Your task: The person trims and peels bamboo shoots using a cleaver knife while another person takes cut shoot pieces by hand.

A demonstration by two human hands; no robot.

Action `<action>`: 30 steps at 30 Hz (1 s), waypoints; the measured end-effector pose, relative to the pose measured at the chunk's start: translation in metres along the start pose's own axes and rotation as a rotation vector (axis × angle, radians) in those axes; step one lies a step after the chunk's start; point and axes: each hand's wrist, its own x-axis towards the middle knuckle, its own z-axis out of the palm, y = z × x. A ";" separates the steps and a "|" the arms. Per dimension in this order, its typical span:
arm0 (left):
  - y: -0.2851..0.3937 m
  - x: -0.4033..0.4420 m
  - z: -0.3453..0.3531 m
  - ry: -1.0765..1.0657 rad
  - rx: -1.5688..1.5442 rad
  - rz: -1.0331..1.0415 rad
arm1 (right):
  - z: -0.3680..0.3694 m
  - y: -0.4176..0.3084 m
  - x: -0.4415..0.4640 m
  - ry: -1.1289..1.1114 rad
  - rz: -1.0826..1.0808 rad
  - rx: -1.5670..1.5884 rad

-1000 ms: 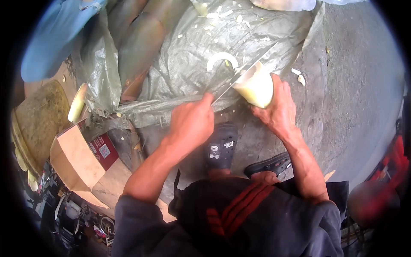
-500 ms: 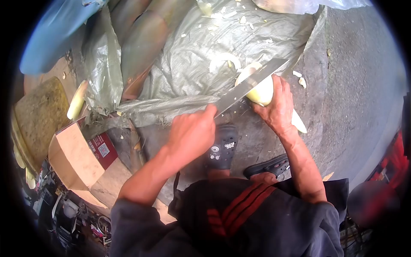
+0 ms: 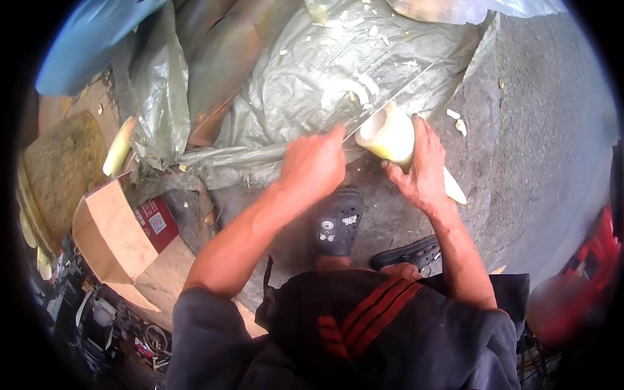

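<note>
Concrete ground (image 3: 539, 130), grey woven sheet (image 3: 279, 117) spread over it, cardboard box (image 3: 114, 224) off its near left corner. Change: half a second ago the knife (image 3: 406, 86) showed its broad side across the pale vegetable piece (image 3: 390, 140); now it's nearly edge-on beside the cut end, hollow exposed. A second offcut (image 3: 369, 83) now shows clearly next to the curved slice (image 3: 339, 85), both toward the sheet's right edge. Reads as one slice just come off, blade clear, judging by the fresh-looking end.

Left hand (image 3: 313, 162): fist, fingers curled tight on the knife handle, which is hidden. Right hand (image 3: 426, 166): part-curled, thumb on the near side, fingers along the far right side, piece gripped between. Piece is held just past the sheet's near edge, toward its right corner, tilted, hollow end facing the sheet. Pale tip (image 3: 454, 188) pokes out past the right wrist; can't tell whether it's joined.
</note>
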 end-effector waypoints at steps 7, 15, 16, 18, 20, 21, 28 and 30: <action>0.012 -0.069 -0.040 -0.052 0.014 0.021 | -0.011 0.004 0.010 -0.176 0.112 0.090; 0.009 -0.052 -0.032 -0.075 0.030 0.028 | 0.001 0.003 0.004 -0.132 -0.022 0.125; 0.009 -0.047 -0.025 -0.056 0.024 0.032 | 0.002 0.001 0.002 -0.125 -0.014 0.115; 0.011 -0.037 -0.012 -0.019 0.007 0.031 | 0.004 -0.001 0.000 -0.089 -0.033 0.083; 0.014 -0.029 0.000 0.014 -0.017 0.020 | 0.007 -0.005 -0.005 -0.058 -0.044 0.063; 0.014 -0.024 0.005 0.025 -0.020 0.019 | 0.009 -0.007 -0.006 -0.042 -0.046 0.056; 0.010 -0.005 0.014 0.045 -0.011 0.016 | 0.003 -0.014 -0.003 -0.088 0.027 0.020; 0.011 -0.003 0.010 0.019 -0.009 0.015 | -0.013 -0.003 0.007 -0.255 0.070 0.093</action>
